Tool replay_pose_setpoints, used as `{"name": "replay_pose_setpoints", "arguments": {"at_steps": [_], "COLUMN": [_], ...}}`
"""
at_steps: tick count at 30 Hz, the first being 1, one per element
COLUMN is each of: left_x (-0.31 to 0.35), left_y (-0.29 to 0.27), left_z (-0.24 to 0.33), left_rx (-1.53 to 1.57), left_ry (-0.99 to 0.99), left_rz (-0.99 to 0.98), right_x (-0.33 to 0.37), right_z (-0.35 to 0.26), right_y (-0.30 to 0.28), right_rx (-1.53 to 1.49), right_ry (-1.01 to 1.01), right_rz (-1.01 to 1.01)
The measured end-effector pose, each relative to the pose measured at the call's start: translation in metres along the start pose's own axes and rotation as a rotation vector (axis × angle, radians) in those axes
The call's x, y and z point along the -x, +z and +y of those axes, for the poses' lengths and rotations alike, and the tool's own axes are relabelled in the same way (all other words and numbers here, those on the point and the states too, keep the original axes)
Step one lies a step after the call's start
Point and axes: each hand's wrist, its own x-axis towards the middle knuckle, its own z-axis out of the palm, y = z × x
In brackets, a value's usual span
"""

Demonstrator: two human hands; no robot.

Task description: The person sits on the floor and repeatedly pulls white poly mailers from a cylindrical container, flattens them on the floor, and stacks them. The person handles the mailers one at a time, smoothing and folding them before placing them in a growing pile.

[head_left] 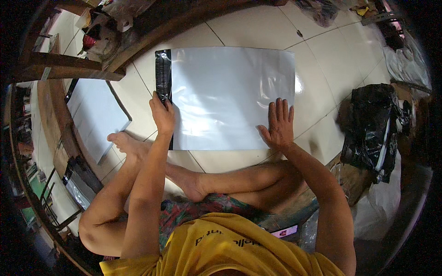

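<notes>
So the big glossy white plastic rectangle with a black band down one side [230, 101] is lying flat on the floor, in the middle of the scene, just beyond the person's crossed legs [248, 179]. The left hand [163, 116] is curling in over the black band on the left edge; I honestly can't tell if it's pinching the plastic or just resting there. The right hand [278, 129] is lying palm down with fingers spread, touching the near right corner and not gripping anything.

Handling-wise, I'm guessing it's light, floppy and pretty slippery: the film is catching the light and showing soft ripples. Probably not fragile, but likely creasing easily. I'd be taking hold at the banded edge and an opposite corner, since the middle isn't offering any grip.

As for the surface, smooth pale tiles [324, 87] are running underneath, with thin dark joints showing. A dark brown wooden frame [69, 69] is standing at the far left, with a second white, dark-edged sheet [96, 115] lying near it. Over on the right, a crumpled shiny black plastic bundle [370, 131] is sitting well apart from the rectangle.
</notes>
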Motion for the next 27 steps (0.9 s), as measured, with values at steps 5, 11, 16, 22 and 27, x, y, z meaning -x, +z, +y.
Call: {"name": "replay_pose_setpoints", "arguments": {"at_steps": [5, 11, 16, 22, 27], "left_x": [-0.001, 0.109, 0.11, 0.079, 0.075], "left_y": [0.004, 0.084, 0.065, 0.007, -0.02], "left_z": [0.04, 0.195, 0.186, 0.104, 0.056], "left_rx": [-0.181, 0.209, 0.069, -0.208, -0.204], "left_ry": [0.2, 0.664, 0.602, 0.368, 0.349], "left_rz": [0.217, -0.587, -0.747, -0.605, -0.507], "right_x": [0.0, 0.0, 0.002, -0.001, 0.0], "right_z": [0.002, 0.009, 0.009, 0.004, 0.008], "right_y": [-0.001, 0.018, 0.016, 0.009, 0.007], "right_rx": [0.027, 0.155, 0.057, 0.049, 0.047], "right_ry": [0.016, -0.006, -0.035, -0.016, -0.041], "right_rz": [0.003, 0.014, 0.073, 0.053, 0.051]}}
